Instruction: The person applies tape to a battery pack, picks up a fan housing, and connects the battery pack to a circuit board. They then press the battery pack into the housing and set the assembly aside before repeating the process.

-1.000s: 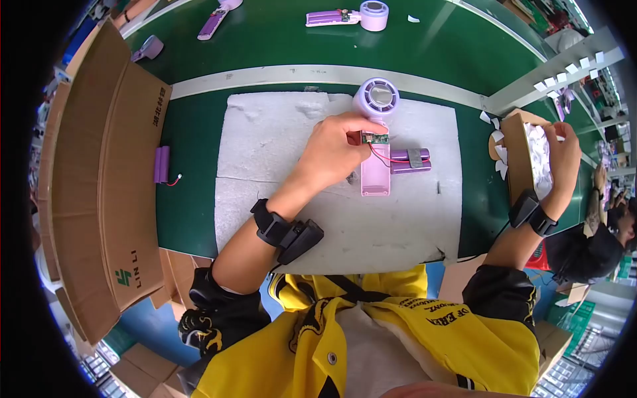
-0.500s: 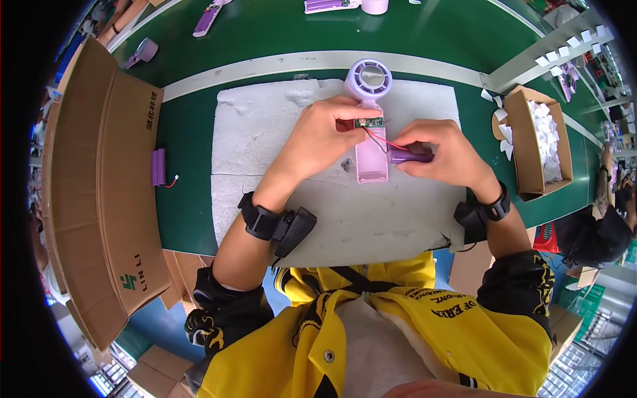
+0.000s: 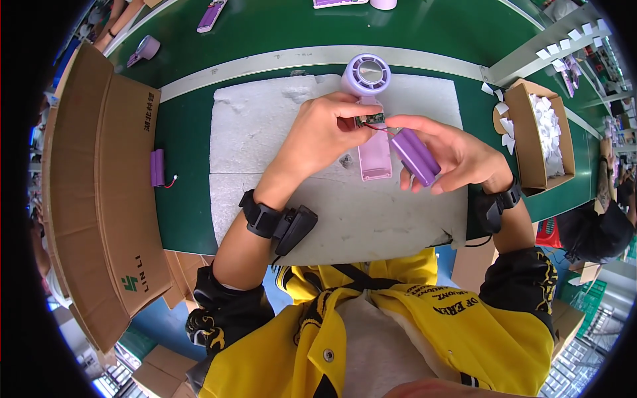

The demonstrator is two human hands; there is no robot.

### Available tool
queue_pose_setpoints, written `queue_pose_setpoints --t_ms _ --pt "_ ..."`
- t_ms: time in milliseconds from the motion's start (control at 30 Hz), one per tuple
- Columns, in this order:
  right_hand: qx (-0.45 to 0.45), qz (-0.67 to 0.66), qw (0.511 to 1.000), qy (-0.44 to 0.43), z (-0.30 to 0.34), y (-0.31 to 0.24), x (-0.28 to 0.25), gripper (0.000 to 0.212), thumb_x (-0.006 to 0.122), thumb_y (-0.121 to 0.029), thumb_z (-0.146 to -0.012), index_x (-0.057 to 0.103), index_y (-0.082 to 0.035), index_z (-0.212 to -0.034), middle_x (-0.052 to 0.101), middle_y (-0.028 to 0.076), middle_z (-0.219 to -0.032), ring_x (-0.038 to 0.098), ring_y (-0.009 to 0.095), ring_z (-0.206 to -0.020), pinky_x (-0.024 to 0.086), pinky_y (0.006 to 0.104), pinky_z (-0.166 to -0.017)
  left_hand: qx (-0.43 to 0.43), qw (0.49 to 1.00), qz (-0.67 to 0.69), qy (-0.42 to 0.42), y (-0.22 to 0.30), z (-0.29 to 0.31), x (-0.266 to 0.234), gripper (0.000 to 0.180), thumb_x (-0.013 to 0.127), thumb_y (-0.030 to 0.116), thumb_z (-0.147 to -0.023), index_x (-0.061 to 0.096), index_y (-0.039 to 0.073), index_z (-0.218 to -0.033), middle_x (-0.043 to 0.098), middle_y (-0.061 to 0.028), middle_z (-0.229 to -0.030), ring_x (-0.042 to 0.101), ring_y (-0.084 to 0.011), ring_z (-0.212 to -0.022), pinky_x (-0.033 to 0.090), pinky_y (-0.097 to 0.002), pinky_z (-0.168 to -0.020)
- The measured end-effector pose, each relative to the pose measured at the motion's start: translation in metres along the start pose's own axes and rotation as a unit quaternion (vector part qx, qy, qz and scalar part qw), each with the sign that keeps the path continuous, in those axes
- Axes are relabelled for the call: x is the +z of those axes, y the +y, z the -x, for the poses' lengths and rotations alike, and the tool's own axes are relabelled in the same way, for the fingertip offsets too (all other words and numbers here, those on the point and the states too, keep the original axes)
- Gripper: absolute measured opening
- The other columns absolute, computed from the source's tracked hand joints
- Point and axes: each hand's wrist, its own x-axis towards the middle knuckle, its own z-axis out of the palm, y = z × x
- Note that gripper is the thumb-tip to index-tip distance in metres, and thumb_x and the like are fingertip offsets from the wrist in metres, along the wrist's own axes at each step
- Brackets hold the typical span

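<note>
A lilac handheld fan (image 3: 375, 159) lies on the white foam pad, its round head (image 3: 367, 74) pointing away from me and its handle open. My left hand (image 3: 325, 129) reaches across the handle just below the head and pinches a small green circuit board (image 3: 373, 119). In my right hand (image 3: 464, 152) is a purple two-cell battery pack (image 3: 416, 156), held tilted above the right side of the handle. Thin wires (image 3: 381, 129) run between the board and the pack. The palm partly shows behind the pack.
The foam pad (image 3: 279, 219) covers the green bench. Another purple battery pack (image 3: 157, 167) lies left, beside a tall cardboard box (image 3: 126, 199). A carton of white paper pieces (image 3: 547, 136) stands right. Beyond a pale rail (image 3: 279, 64) lie more fan parts (image 3: 212, 16).
My right hand has turned and opened outward, lifting the battery pack and swinging it so its broad side faces up. My left hand stays at the circuit board, which has tilted slightly.
</note>
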Motion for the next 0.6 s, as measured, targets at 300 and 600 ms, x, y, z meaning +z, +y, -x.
queue_pose_setpoints --t_ms 300,600 --pt "-0.008 0.176 0.981 0.080 -0.004 0.002 -0.006 0.084 0.080 0.000 -0.060 0.046 -0.004 -0.136 0.052 0.009 -0.125 0.056 0.023 -0.108 0.045 0.0361 -0.094 0.033 0.999 -0.029 0.017 -0.001 0.001 0.002 0.031 0.071 0.003 -0.074 0.072 0.007 -0.105 0.069 -0.0124 -0.090 0.067 -0.0188 -0.072 0.054 -0.0285 -0.067" --pt "-0.024 0.351 0.930 0.105 -0.010 0.008 0.004 0.080 0.086 -0.008 -0.058 0.051 -0.005 -0.130 0.055 0.006 -0.124 0.053 0.018 -0.108 0.041 0.0333 -0.095 0.044 0.998 -0.049 0.003 0.002 0.002 -0.003 0.029 0.070 0.003 -0.079 0.071 0.007 -0.108 0.069 -0.0154 -0.093 0.069 -0.0273 -0.078 0.054 -0.0322 -0.072"
